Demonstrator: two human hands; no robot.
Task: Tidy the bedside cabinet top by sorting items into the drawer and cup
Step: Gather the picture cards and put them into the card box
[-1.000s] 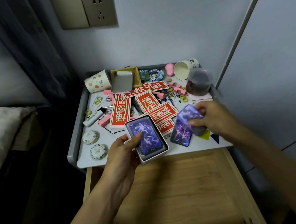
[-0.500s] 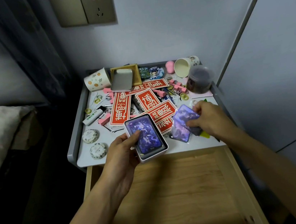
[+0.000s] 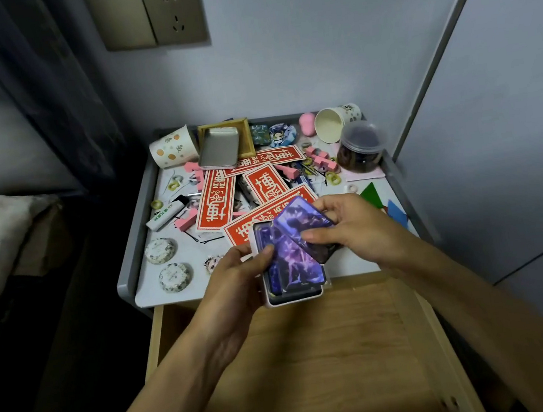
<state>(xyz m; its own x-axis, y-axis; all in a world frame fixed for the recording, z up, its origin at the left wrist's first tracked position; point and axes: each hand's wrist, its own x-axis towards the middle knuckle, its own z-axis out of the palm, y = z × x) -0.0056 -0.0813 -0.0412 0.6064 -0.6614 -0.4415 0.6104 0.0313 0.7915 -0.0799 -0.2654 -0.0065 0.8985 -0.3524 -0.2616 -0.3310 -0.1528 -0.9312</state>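
Note:
My left hand point(image 3: 238, 279) grips a small white tin point(image 3: 294, 299) holding purple cards, at the front edge of the grey cabinet top point(image 3: 177, 287). Right above the tin my right hand point(image 3: 352, 226) holds a stack of purple cards point(image 3: 301, 233), tilted, its lower end over the tin. The wooden drawer point(image 3: 317, 355) stands pulled out below, with bare wood showing. Red cards point(image 3: 214, 199) lie scattered in the middle of the top. A dotted paper cup point(image 3: 174, 147) lies at the back left and a second paper cup point(image 3: 333, 123) lies on its side at the back right.
A silver tin lid point(image 3: 219, 147) leans on a wooden tray at the back. A dark lidded jar point(image 3: 361, 149) stands at the right. A lighter point(image 3: 164, 216), pink blocks, two round speckled discs point(image 3: 160, 251), small rings and coloured triangles point(image 3: 374, 194) litter the top. A bed lies left.
My right hand has lifted the purple cards from the right side of the top and brought them left over the tin. My left hand has raised the tin slightly.

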